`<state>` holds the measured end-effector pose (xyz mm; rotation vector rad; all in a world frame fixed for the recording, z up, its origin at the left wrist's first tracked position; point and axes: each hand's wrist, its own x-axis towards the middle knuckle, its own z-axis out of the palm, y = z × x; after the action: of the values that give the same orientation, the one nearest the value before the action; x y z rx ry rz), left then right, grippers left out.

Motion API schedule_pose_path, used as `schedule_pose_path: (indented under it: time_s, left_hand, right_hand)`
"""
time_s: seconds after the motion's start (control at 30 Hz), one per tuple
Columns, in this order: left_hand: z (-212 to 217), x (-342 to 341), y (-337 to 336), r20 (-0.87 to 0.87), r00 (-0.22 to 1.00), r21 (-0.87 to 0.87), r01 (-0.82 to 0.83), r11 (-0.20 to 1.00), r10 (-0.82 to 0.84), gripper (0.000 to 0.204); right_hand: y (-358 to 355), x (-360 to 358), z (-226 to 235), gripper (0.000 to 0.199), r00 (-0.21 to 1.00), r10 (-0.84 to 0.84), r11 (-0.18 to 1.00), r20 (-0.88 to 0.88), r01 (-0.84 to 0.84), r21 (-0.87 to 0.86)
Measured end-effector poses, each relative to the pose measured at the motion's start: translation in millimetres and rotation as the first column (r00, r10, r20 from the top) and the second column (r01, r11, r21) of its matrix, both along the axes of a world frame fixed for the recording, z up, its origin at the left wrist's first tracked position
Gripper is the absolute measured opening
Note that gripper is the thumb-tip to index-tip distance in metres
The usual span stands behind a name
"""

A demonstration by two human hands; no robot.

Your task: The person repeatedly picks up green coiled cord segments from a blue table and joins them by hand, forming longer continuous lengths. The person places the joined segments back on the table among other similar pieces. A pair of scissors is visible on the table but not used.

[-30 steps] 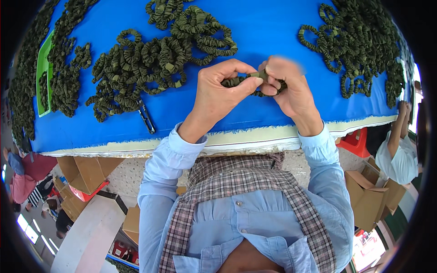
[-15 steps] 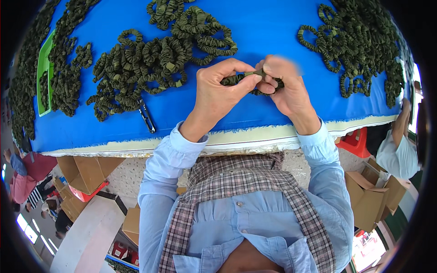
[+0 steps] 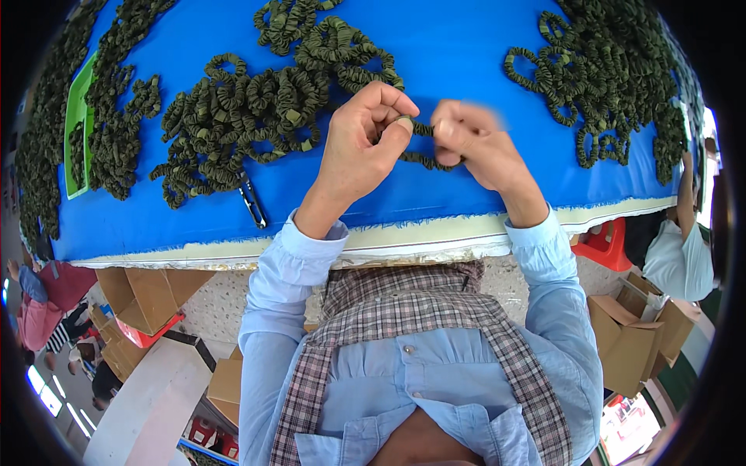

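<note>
A dark green ruffled elastic band (image 3: 423,147) is stretched between both hands just above the blue counter (image 3: 466,46), near its front edge. The left hand (image 3: 361,147) pinches one end in its grip; the right hand (image 3: 474,147), blurred, clenches the other. Left lie a heap of bands (image 3: 249,109) and small snips (image 3: 252,203); far right, another pile (image 3: 606,70).

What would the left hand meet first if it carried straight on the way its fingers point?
Probably the right hand: the left hand points right along the green ruffled band both pinch. Depth is unclear.
</note>
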<state>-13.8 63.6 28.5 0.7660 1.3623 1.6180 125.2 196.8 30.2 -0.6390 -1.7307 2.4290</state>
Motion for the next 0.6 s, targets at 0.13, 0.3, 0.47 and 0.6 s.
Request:
schedule_pose_path:
  time_s: [0.13,0.3,0.47,0.6]
  left_hand:
    - [-4.7,1.0,0.8,0.108,0.991,0.038,0.078,0.996,-0.082,0.015]
    - [-10.5,12.0,7.9,0.162,0.987,0.179,-0.034,0.983,0.005,0.023]
    - [-19.5,13.3,7.8,0.129,0.991,0.066,-0.032,0.997,0.023,0.029]
    - [-22.9,7.6,5.9,0.434,0.900,0.154,-0.027,0.988,-0.043,0.019]
  right_hand:
    - [-5.0,-1.9,6.4,0.025,0.993,0.114,0.971,0.041,-0.121,0.206]
    - [-8.0,-5.3,-4.6,0.026,0.989,-0.070,0.995,-0.129,0.078,0.061]
    - [-9.3,-4.9,-7.9,0.026,0.985,-0.133,0.991,-0.110,0.131,-0.018]
    - [-7.3,-3.0,-1.1,0.020,0.986,-0.121,0.977,-0.113,0.098,-0.190]
